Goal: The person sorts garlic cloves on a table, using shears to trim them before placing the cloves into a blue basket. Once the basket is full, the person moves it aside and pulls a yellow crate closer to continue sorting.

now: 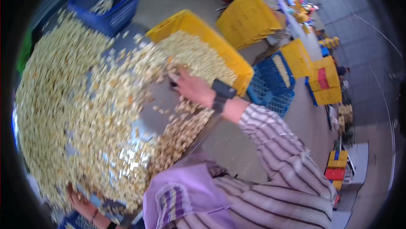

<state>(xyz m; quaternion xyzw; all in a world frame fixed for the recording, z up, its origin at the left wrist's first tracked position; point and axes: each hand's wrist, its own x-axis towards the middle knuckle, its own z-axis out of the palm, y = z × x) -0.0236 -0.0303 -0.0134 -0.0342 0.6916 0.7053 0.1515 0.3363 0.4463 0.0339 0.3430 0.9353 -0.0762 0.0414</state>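
My right hand [190,87], in a striped sleeve with a black band at the wrist, reaches over a metal table [163,102]. Its fingers are spread and touch pale pieces that look like garlic cloves [127,76], beside a full yellow crate [228,53]. A small dark spot shows by the fingertips; I cannot make out what it is. At the lower left, my left hand [80,203] rests at the near edge of the pile, fingers apart among the cloves. Browner cloves [173,140] lie along the table edge, near a purple apron [186,186].
A blue basket [108,21] with some cloves and a dark object stands at the far end. Blue crates [268,89] and stacked yellow crates [249,19] are on the floor beyond the table. More yellow and red crates [334,172] stand farther off.
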